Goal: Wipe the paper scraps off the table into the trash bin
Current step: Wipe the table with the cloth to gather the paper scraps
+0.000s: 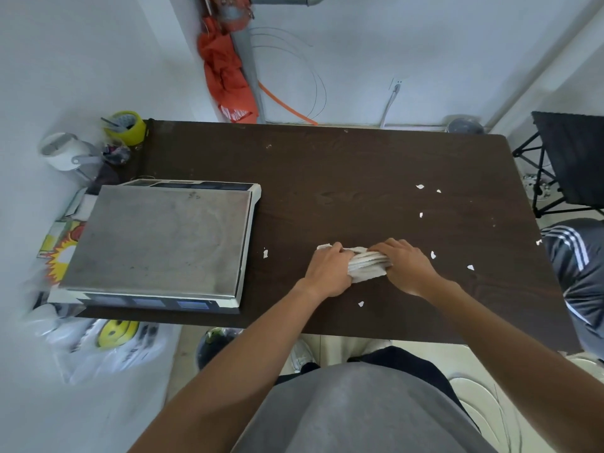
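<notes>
A folded white cloth [367,265] lies on the dark brown table [327,165], gripped from both sides. My left hand [328,271] holds its left end and my right hand [405,264] covers its right end. Several small white paper scraps are scattered on the table: one [265,253] left of the hands, one [360,303] just in front of them, others [419,186] farther back and to the right [470,267]. A dark trash bin [212,344] shows partly under the table's near edge, left of my body.
A large weighing scale [157,237] with a steel platform fills the table's left side. Tape rolls [125,127] and clutter sit off the far left corner. A plastic bag [104,348] lies on the floor. A person's striped trouser leg [575,256] and a black folding stool [568,158] are on the right.
</notes>
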A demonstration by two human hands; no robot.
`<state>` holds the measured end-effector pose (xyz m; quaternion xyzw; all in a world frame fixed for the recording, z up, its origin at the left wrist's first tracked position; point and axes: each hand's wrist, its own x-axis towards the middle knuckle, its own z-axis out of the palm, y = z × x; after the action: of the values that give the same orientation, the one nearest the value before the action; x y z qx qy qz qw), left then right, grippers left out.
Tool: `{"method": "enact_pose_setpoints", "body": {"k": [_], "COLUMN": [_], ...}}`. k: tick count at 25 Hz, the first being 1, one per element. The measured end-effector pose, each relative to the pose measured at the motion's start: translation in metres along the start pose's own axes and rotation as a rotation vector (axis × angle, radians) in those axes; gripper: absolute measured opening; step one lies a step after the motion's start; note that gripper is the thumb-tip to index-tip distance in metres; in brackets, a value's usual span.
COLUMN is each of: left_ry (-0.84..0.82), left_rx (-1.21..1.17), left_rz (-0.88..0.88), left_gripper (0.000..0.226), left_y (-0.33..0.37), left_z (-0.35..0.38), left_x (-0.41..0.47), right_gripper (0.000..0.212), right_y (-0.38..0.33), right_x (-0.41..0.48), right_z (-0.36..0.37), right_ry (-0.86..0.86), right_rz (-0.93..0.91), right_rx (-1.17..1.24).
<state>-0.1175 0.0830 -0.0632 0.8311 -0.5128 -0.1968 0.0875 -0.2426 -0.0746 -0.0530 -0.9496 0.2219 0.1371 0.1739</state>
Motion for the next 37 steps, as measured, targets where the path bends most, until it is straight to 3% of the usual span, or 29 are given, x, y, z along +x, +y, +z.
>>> {"method": "enact_pose_setpoints", "body": {"k": [5, 15, 28, 37], "left_ry": [0.211, 0.216, 0.022, -0.003], "left_rx": [-0.069, 0.023, -0.169, -0.342], "left_rz": [-0.179, -0.603, -0.675, -0.623], "left_gripper": [0.044, 0.042, 0.044, 0.043], "left_y": [-0.022, -0.048, 0.036, 0.109], "left_z": [-0.030, -0.008, 0.022, 0.046], "left_x": [-0.002, -0.052, -0.044, -0.004], "right_gripper": [0.060, 0.051, 0.045, 0.042], "right_y": [-0.032, -0.095, -0.028, 0.050], "right_x": [0.039, 0.092, 0.063, 0.047], "right_z": [-0.029, -0.011, -0.019, -0.032], "right_ry": [0.106, -0.144, -0.246, -0.258], "right_rz": [-0.127, -0.459, -0.635, -0.618], "right_rx": [0.038, -0.139, -0.218, -0.284]}}
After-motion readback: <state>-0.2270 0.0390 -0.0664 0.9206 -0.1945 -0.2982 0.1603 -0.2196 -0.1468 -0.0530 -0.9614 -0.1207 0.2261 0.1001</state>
